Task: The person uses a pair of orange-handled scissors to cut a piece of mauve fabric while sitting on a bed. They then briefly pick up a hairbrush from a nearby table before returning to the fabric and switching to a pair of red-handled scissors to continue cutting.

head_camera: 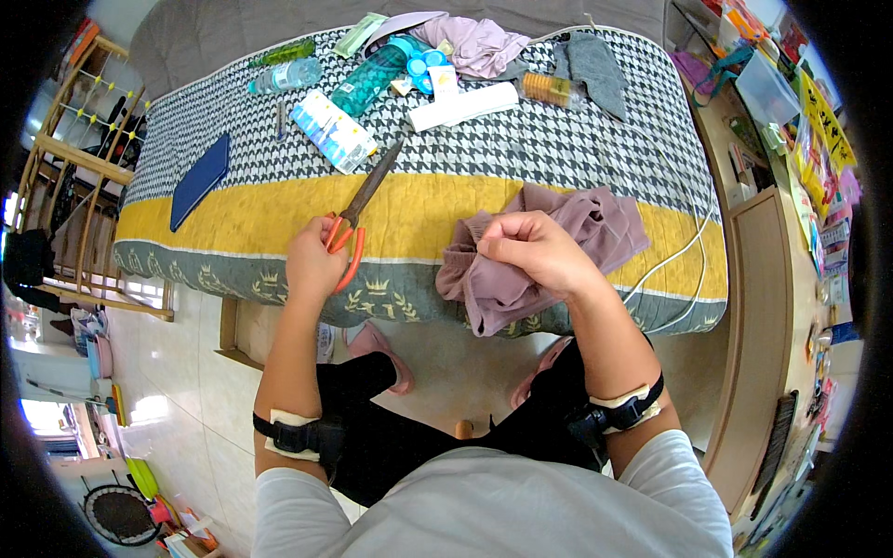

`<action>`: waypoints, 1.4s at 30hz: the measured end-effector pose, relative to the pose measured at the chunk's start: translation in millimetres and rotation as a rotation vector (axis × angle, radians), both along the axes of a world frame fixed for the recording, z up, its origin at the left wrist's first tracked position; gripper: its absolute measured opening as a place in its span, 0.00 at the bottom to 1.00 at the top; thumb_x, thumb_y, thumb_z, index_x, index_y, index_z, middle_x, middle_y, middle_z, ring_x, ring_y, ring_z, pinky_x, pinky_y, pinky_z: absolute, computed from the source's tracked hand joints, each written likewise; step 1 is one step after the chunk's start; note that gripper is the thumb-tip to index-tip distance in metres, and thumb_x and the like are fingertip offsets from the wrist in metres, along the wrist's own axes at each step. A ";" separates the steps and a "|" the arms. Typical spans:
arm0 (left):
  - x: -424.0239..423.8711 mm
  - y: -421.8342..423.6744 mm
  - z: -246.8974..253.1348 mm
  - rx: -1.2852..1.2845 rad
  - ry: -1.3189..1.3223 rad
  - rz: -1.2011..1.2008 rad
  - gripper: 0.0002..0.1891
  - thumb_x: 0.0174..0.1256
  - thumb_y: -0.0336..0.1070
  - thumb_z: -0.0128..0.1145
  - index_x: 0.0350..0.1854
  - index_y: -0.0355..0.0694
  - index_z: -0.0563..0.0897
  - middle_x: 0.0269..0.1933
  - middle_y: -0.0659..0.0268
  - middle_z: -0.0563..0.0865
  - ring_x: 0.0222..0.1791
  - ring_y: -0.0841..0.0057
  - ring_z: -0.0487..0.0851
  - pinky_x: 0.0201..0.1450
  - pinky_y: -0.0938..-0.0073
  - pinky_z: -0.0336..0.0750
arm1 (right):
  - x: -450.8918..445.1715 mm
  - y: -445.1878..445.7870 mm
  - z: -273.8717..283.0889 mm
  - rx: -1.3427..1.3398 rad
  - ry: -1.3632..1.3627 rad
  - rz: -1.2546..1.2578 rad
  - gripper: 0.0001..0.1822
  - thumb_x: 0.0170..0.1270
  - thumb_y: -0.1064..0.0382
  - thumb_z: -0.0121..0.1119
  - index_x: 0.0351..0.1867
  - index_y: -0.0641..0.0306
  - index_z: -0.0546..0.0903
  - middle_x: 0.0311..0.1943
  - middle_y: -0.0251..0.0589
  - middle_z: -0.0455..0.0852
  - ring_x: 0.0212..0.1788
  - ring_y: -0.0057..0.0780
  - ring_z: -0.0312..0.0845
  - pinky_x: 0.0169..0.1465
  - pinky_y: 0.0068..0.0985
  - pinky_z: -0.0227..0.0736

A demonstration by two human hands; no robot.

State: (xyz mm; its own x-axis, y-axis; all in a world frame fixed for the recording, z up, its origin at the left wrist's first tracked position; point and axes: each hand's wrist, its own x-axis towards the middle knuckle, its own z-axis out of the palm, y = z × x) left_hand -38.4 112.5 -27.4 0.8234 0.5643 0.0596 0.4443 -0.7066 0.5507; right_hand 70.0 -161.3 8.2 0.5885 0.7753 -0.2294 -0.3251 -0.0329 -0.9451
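My left hand [315,257] grips a pair of scissors [371,187] by the orange handles. Their dark, rusty-looking blades point away from me and appear shut, over the yellow band of the bed cover. To the right, my right hand [536,250] closes its thumb and fingers on a crumpled mauve garment [593,223] with a gathered, elastic-looking edge. The cloth lies bunched on the bed's near side, and part of it hangs over the edge. My palm hides the middle of the garment.
On the patterned bed cover [244,167] lie a dark blue notebook [201,183], a white-and-blue packet [335,131], a white roll [464,107], a teal bottle [370,77], a clear bottle [286,75] and grey cloth [593,70]. A white cable [670,261] crosses the right side.
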 end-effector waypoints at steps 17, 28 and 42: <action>-86.7 -65.8 49.9 -0.648 0.420 -0.708 0.26 0.54 0.19 0.48 0.58 0.34 0.62 0.53 0.54 0.74 0.42 0.72 0.79 0.43 0.75 0.74 | -4.4 4.7 0.9 0.229 0.066 -0.225 0.09 0.60 0.67 0.58 0.22 0.62 0.77 0.19 0.22 0.75 0.19 0.07 0.63 0.23 0.10 0.58; -77.8 -75.6 62.4 0.305 0.043 -0.465 0.25 0.43 0.21 0.53 0.50 0.32 0.68 0.45 0.51 0.78 0.41 0.57 0.79 0.43 0.64 0.72 | -8.4 6.2 1.9 0.219 -0.001 -0.290 0.11 0.60 0.68 0.58 0.19 0.62 0.76 0.16 0.21 0.73 0.17 0.06 0.59 0.20 0.11 0.53; -73.2 -71.2 69.0 0.628 -0.091 -0.362 0.26 0.37 0.25 0.56 0.47 0.29 0.72 0.39 0.53 0.78 0.37 0.58 0.78 0.38 0.66 0.73 | -9.2 7.7 1.5 0.164 -0.059 -0.343 0.12 0.59 0.67 0.59 0.17 0.63 0.75 0.15 0.22 0.72 0.17 0.07 0.59 0.20 0.12 0.54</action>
